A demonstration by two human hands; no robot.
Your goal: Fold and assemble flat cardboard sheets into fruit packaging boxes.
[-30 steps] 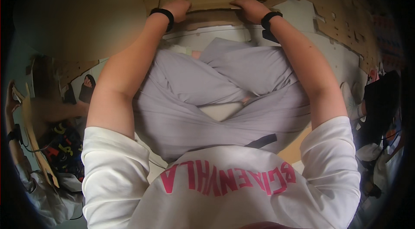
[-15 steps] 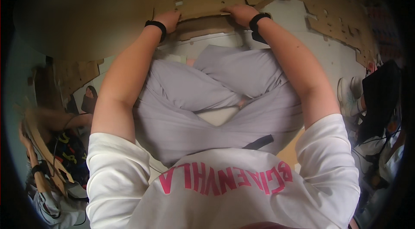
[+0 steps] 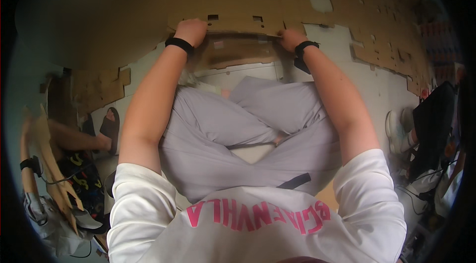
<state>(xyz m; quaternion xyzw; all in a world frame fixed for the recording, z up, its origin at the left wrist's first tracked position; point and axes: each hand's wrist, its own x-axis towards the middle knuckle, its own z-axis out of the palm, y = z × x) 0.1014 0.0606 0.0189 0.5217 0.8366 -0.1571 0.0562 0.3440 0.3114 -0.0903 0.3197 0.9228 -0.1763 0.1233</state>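
Observation:
A flat brown cardboard sheet (image 3: 233, 7) with small rectangular cut-outs is in front of me, its near edge raised. My left hand (image 3: 192, 31) is closed on that edge at the left, knuckles up. At the right end of the edge, my right hand (image 3: 292, 39) has its fingers closed on the cardboard. Below the raised edge shows another brown cardboard piece (image 3: 235, 53), partly shaded. The fingertips under the sheet are hidden. Black bands circle both wrists.
My crossed legs (image 3: 248, 114) lie between my arms. More cut cardboard (image 3: 382, 49) spreads over the pale floor (image 3: 362, 84) at the right. A person holding cardboard (image 3: 54, 164) sits at the left, and another person's shoe (image 3: 394, 131) is at the right.
Both hands have come nearer to me, the right one also shifting right. Their fingers are now curled round the sheet's edge. The sheet has moved nearer, and its cut-outs now look dark.

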